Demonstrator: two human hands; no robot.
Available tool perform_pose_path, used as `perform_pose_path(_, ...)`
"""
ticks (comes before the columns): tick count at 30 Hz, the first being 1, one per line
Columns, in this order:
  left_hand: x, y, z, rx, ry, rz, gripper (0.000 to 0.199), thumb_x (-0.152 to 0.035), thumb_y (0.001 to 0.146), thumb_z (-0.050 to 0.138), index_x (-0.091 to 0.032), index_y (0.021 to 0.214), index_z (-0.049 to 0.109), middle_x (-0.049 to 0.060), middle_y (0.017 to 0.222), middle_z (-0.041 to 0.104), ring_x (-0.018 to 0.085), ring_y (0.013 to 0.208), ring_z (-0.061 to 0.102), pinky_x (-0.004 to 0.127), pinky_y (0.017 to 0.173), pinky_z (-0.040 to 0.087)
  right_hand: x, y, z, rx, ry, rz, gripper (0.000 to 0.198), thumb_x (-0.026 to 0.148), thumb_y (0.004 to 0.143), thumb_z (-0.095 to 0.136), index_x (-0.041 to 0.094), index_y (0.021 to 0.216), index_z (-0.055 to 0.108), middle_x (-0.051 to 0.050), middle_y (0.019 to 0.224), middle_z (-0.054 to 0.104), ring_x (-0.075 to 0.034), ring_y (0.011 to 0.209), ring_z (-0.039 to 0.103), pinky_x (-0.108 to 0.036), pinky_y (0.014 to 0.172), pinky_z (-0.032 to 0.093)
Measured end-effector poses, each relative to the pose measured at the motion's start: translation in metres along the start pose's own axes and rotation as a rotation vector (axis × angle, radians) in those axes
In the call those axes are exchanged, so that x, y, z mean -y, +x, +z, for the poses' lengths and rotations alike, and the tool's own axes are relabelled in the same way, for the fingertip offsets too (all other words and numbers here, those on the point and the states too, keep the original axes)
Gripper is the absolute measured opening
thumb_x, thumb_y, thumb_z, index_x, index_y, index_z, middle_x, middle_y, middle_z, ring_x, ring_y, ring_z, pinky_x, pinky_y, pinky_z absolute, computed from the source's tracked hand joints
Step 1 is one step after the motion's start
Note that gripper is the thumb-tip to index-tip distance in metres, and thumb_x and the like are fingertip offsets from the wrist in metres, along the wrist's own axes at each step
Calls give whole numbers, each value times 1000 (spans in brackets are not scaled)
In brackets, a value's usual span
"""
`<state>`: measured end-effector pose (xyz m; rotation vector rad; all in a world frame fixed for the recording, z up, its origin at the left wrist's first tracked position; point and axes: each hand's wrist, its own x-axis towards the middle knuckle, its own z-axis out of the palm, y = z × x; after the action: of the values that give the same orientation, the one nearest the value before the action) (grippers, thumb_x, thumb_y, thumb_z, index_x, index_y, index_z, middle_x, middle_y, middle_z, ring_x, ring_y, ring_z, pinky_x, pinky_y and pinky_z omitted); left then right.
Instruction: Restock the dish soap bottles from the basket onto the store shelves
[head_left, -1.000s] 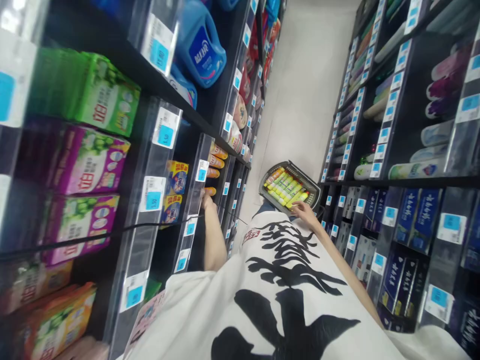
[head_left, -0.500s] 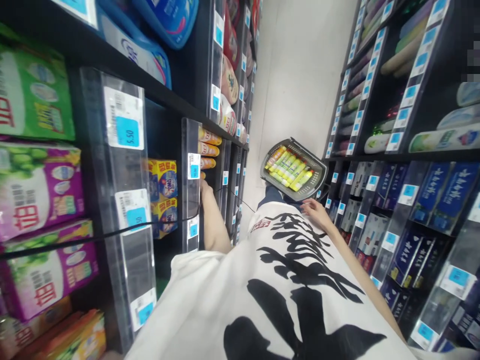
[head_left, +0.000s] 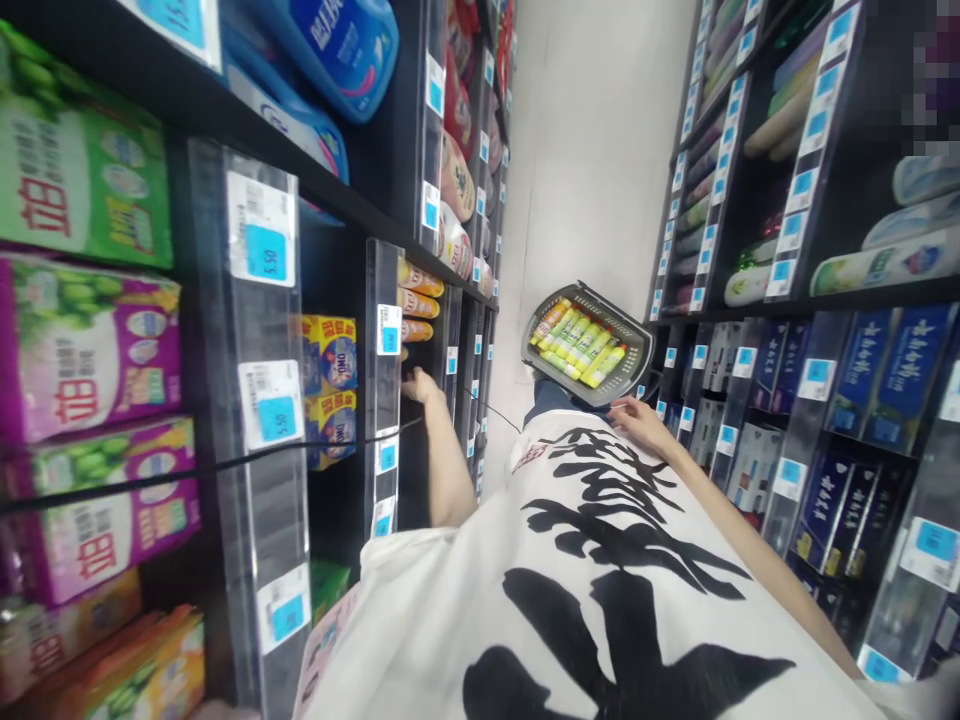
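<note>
Probably light, smooth and slippery, the slim orange plastic bottles (head_left: 418,303) sit at twelve o'clock from my left hand (head_left: 422,386); I'd grip one mid-body. That hand's fingertips are hidden, so I cannot tell its hold; my right hand (head_left: 645,424) curves loosely, seemingly empty.
</note>
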<state>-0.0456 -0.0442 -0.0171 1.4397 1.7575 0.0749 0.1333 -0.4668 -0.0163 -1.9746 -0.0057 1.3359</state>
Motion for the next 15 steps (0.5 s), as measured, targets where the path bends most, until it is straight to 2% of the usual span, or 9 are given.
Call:
perform_pose_path(2, 15, -32, 21, -120, 27, 29, 44, -20, 100, 58, -14, 143, 50, 17, 157, 41, 34, 145, 41, 55, 114, 43, -1, 0, -4, 10, -11, 0, 21, 28, 85, 66, 17, 103, 65, -7, 93, 78, -19, 73, 74, -29, 72, 55)
perform_pose_path(4, 34, -72, 48, -107, 46, 89, 48, -6, 103, 38, -4, 151, 36, 25, 163, 29, 28, 152, 32, 42, 118, 39, -2, 0, -9, 13, -1, 10, 20, 24, 85, 65, 17, 104, 65, -8, 95, 78, -18, 73, 74, -28, 70, 54)
perform_pose_path(5, 44, -95, 64, -49, 56, 122, 50, -5, 102, 37, -3, 152, 35, 27, 161, 33, 24, 150, 38, 37, 116, 41, -3, 0, -12, 17, 9, 17, 19, 22, 85, 65, 17, 104, 65, -8, 96, 78, -18, 73, 73, -27, 69, 54)
perform_pose_path(6, 54, -117, 80, 35, 66, 155, 50, -5, 100, 41, -4, 151, 38, 26, 155, 44, 21, 142, 49, 34, 113, 44, -5, 0, -15, 20, 18, 25, 19, 21, 85, 64, 16, 104, 65, -8, 96, 78, -17, 73, 73, -26, 68, 53)
perform_pose_path(8, 75, -160, 111, 264, 101, 202, 44, -6, 94, 56, -9, 138, 56, 17, 131, 68, 18, 118, 67, 31, 104, 51, -8, -1, -21, 35, 27, 32, 20, 19, 85, 63, 16, 105, 65, -9, 97, 78, -17, 72, 73, -25, 66, 53)
perform_pose_path(9, 84, -178, 124, 375, 123, 221, 38, -8, 91, 62, -12, 128, 65, 13, 121, 74, 19, 111, 70, 30, 102, 52, -11, -1, -24, 47, 26, 32, 20, 19, 85, 63, 16, 105, 65, -9, 97, 78, -16, 72, 73, -25, 66, 53)
perform_pose_path(11, 98, -203, 145, 546, 171, 244, 27, -11, 86, 67, -16, 111, 74, 9, 111, 78, 20, 107, 72, 30, 104, 52, -18, 0, -30, 71, 17, 29, 21, 19, 86, 63, 15, 107, 65, -9, 99, 78, -16, 74, 73, -24, 66, 54)
perform_pose_path(12, 104, -209, 152, 608, 193, 252, 24, -13, 86, 67, -16, 108, 76, 9, 112, 79, 21, 110, 72, 30, 106, 50, -22, 2, -33, 79, 10, 29, 22, 20, 87, 63, 15, 108, 64, -10, 100, 78, -16, 75, 73, -24, 67, 54)
perform_pose_path(15, 117, -209, 157, 705, 256, 250, 33, -18, 91, 59, -14, 121, 73, 12, 130, 73, 23, 125, 66, 30, 114, 44, -40, 9, -41, 87, -32, 43, 22, 24, 89, 61, 16, 110, 64, -9, 101, 78, -15, 75, 73, -23, 66, 55)
